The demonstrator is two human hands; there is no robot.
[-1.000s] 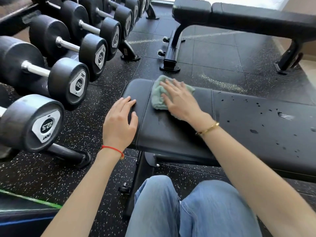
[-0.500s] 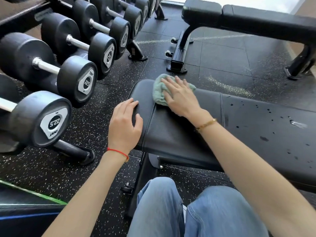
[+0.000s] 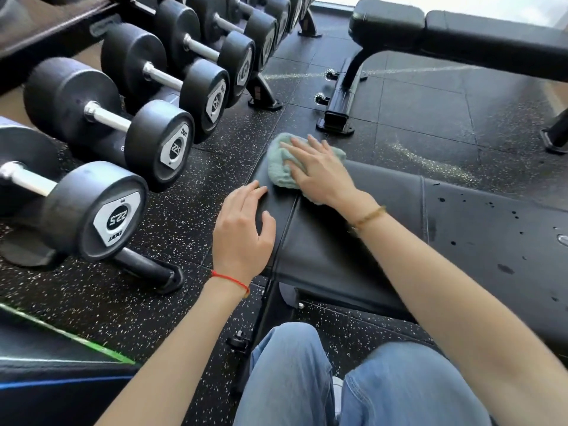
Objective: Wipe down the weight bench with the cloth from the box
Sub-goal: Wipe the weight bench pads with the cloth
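The black padded weight bench (image 3: 353,241) runs from the centre to the right edge, with dark droplets on its right section. A light green cloth (image 3: 278,167) lies bunched at the bench's far left corner. My right hand (image 3: 319,170) presses flat on the cloth with straight, spread fingers. My left hand (image 3: 242,232) rests flat on the left end of the bench pad, thumb over the seam, holding nothing.
A rack of black dumbbells (image 3: 116,216) lines the left side, its foot (image 3: 153,272) close to the bench. A second black bench (image 3: 461,41) stands across the speckled rubber floor (image 3: 430,118). My knees in blue jeans (image 3: 353,382) are below the bench.
My right hand has pushed the cloth a little toward the far left corner of the pad. The left hand stays planted on the bench end. The camera has shifted.
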